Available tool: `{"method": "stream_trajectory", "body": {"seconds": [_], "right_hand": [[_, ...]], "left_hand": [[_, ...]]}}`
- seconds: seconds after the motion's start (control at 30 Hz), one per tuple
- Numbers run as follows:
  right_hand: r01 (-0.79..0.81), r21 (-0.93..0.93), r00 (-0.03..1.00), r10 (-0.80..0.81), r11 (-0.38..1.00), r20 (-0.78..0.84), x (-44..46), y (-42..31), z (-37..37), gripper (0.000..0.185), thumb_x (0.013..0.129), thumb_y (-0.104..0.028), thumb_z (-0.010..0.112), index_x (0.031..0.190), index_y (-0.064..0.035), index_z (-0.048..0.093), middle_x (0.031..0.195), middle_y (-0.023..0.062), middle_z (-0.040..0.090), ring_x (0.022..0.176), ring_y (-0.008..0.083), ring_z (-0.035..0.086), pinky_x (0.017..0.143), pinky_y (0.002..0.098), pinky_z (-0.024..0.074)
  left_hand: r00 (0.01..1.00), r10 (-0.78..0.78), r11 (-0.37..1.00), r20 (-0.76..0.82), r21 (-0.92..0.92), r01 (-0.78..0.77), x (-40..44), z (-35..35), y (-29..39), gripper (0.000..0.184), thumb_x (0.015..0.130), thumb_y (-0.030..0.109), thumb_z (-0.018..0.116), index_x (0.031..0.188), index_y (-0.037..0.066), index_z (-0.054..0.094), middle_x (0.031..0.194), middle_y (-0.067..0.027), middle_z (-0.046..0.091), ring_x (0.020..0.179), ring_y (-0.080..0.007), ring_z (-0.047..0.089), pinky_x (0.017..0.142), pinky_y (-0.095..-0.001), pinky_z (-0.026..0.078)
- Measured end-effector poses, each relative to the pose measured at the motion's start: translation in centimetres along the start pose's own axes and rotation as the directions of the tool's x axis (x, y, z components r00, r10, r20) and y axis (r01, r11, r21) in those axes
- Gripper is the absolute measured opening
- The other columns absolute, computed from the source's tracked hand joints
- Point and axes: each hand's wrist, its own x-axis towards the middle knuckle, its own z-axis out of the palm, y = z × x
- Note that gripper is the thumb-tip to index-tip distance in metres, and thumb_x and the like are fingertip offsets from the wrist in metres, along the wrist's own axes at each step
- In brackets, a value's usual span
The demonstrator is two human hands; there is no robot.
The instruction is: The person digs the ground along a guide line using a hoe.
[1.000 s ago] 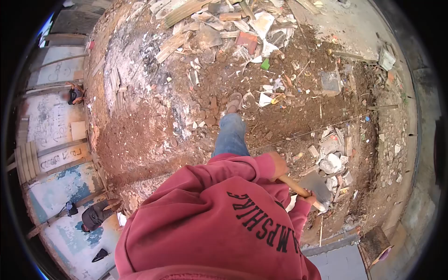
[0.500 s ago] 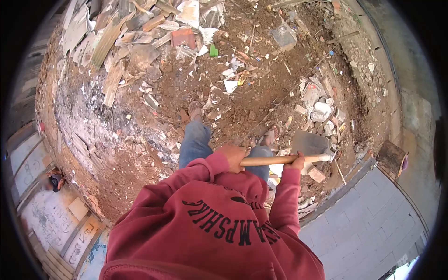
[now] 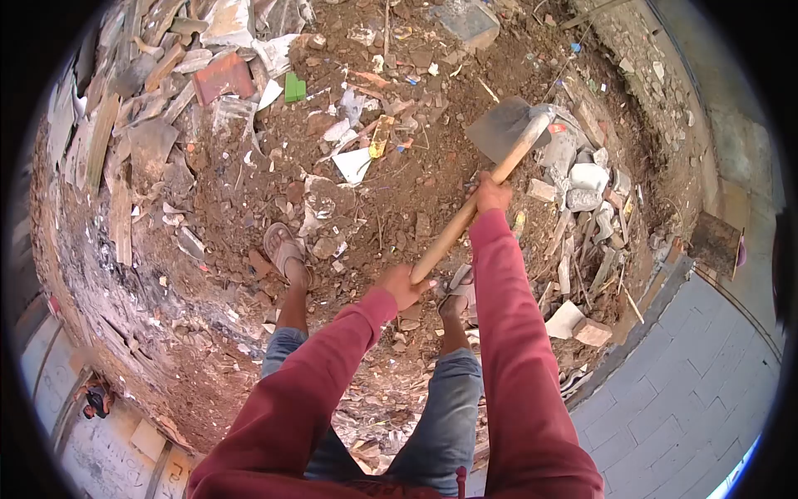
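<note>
- The hoe (image 3: 453,233) slants over the ground (image 3: 224,183), its broad blade (image 3: 490,133) toward the ground's far right corner, just beside the rubble heap (image 3: 586,179); whether the blade touches soil, I cannot tell.
- The left hand (image 3: 401,287) is wrapped round the handle's near end; the right hand (image 3: 494,196) grips farther up, nearer the blade. That wide spacing should suit steering a heavy head: low hand anchoring, upper hand guiding.
- Keep both grips firm, since hard fragments beside the blade could twist it.
- The feet stand apart, a steady base, but the sandals (image 3: 289,254) leave toes bare; strokes are best kept well ahead of them.
- Blade flat, short pulls would give better control than wide swings.
</note>
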Motion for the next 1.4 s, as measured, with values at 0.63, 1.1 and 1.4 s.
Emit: {"method": "stream_trajectory", "body": {"seconds": [0.63,1.1,1.4], "right_hand": [[-0.099,-0.671,0.975,0.205,0.734,0.080,-9.4,22.8,5.0,0.047,0.088,-0.024,0.067,0.121,-0.0030,0.042,0.100,0.0300,0.066,0.095,0.0451,0.067,0.085,0.0500,0.0527],[-0.059,-0.750,0.952,0.264,0.659,0.157,-15.6,25.5,5.4,0.050,0.082,-0.025,0.070,0.114,0.0017,0.042,0.090,0.0290,0.067,0.089,0.0446,0.067,0.080,0.0511,0.0537],[-0.025,-0.497,0.997,0.055,0.867,0.045,-8.8,21.5,2.7,0.037,0.081,-0.018,0.069,0.107,0.0025,0.051,0.084,0.0233,0.068,0.077,0.0355,0.070,0.072,0.0437,0.0552]], "left_hand": [[0.844,-0.535,0.770,-0.042,-0.435,0.467,-6.6,9.5,-14.3,0.046,0.083,0.043,0.079,0.094,-0.001,0.071,0.073,-0.0111,0.069,0.065,-0.0185,0.062,0.064,-0.0361,0.051],[0.758,-0.653,0.652,-0.005,-0.512,0.559,-13.4,13.5,-20.6,0.044,0.084,0.037,0.078,0.098,-0.004,0.070,0.076,-0.0156,0.069,0.066,-0.0219,0.063,0.067,-0.0371,0.051],[0.872,-0.486,0.815,-0.053,-0.388,0.431,-5.9,10.8,-15.4,0.039,0.084,0.034,0.080,0.099,0.000,0.070,0.072,-0.0105,0.069,0.066,-0.0157,0.062,0.066,-0.0331,0.051]]}}
